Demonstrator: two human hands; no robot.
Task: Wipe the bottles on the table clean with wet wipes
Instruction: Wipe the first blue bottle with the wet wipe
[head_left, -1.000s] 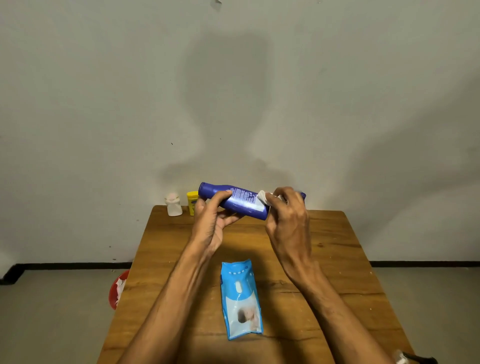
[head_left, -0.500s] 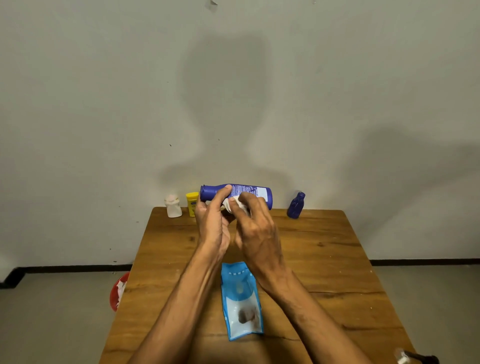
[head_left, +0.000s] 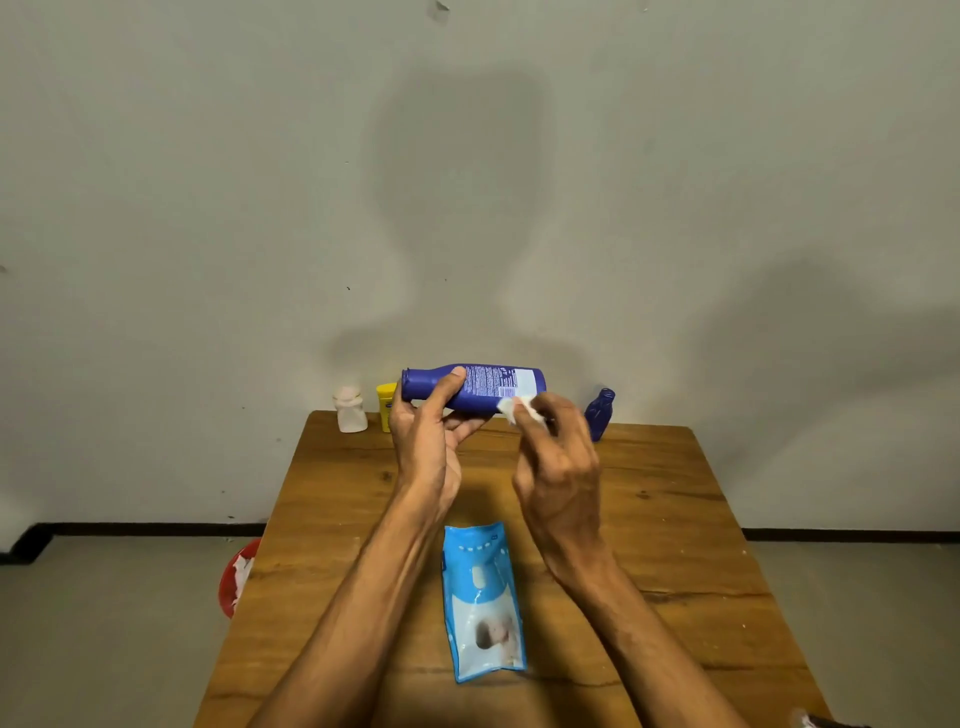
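My left hand (head_left: 423, 447) holds a large blue bottle (head_left: 485, 387) sideways above the far part of the wooden table (head_left: 670, 519), thumb over its neck end. A crumpled white wet wipe (head_left: 522, 408) is pinched in my right hand (head_left: 558, 478) and touches the bottle's right lower end, under its white label. At the table's back edge stand a small white bottle (head_left: 350, 409), a yellow bottle (head_left: 386, 408) partly hidden by my left hand, and a small dark blue bottle (head_left: 600, 414).
A blue wet-wipe pack (head_left: 483, 597) lies flat on the table between my forearms. A red bin (head_left: 236, 577) with white scraps sits on the floor left of the table. A dark object (head_left: 818, 721) pokes in at the bottom right corner. The wall is right behind the table.
My right hand with the wipe has slid from the bottle's middle to its right end. The bottle has stayed roughly level in my left hand.
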